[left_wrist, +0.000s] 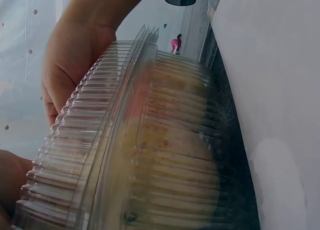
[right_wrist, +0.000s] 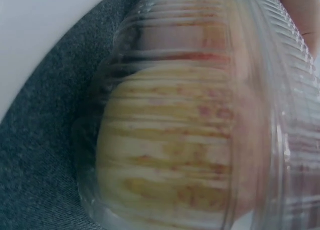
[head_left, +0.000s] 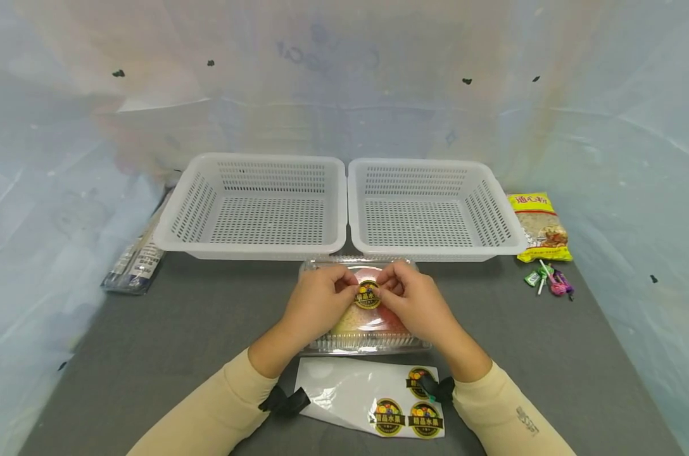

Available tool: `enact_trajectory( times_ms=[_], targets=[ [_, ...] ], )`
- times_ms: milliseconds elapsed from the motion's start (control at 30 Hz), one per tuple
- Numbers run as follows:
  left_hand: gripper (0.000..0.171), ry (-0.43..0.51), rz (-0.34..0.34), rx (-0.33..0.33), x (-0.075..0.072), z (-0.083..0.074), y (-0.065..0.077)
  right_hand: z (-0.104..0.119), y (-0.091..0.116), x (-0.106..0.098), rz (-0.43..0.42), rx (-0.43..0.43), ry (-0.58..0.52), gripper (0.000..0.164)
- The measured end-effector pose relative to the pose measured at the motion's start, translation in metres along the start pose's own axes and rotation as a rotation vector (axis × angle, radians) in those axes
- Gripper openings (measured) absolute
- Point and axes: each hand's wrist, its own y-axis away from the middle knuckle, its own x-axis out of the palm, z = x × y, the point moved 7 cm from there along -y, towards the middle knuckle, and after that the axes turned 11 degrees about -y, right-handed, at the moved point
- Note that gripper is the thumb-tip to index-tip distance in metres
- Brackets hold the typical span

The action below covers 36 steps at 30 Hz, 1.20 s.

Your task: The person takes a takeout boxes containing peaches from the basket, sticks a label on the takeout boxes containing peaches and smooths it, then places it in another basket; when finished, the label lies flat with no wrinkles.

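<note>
A round black and gold sticker (head_left: pixel 368 296) with a fruit picture is over the lid of a clear plastic clamshell box (head_left: pixel 373 342). My left hand (head_left: pixel 320 303) pinches its left edge between thumb and forefinger. On the opposite edge, my right hand (head_left: pixel 417 303) pinches it the same way. Whether the sticker touches the lid cannot be told. Yellow and reddish round fruit (right_wrist: pixel 165 140) shows blurred through the ribbed wall of the box in the right wrist view. Nearer me lies a white backing sheet (head_left: pixel 339 386) bearing several similar stickers.
Two white perforated baskets, the left basket (head_left: pixel 253 248) and the right basket (head_left: pixel 436 251), stand side by side behind the box. A yellow food bag (head_left: pixel 541 228) and some wrapped candies (head_left: pixel 551 280) lie at right. Dark-and-clear packaging (head_left: pixel 133 266) lies at far left.
</note>
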Motion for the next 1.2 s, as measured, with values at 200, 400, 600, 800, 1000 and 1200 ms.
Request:
enact_trajectory(
  times_ms=[200, 400, 600, 800, 1000, 1200],
  targets=[
    [0.011, -0.045, 0.014, 0.005, 0.001, -0.001, -0.001, 0.001, -0.001, 0.002, 0.010, -0.005, 0.012, 0.012],
    [0.013, -0.063, 0.008, 0.008, 0.001, -0.002, -0.004, 0.001, 0.000, 0.004, 0.029, -0.023, 0.006, 0.011],
    [0.013, -0.084, 0.016, -0.006, 0.002, -0.001, -0.005, 0.001, 0.000, 0.006, 0.044, -0.031, 0.027, 0.010],
    [0.012, -0.116, 0.001, 0.032, 0.003, -0.001, -0.001, 0.002, 0.000, 0.006, 0.029, -0.061, 0.095, 0.013],
    [0.025, -0.161, 0.011, 0.246, 0.004, -0.008, 0.006, 0.009, 0.003, 0.005, 0.022, -0.221, 0.215, 0.013],
    [0.018, -0.291, 0.000, 0.587, 0.003, -0.019, 0.025, 0.020, 0.018, 0.008, 0.070, -0.513, 0.390, 0.025]
  ],
)
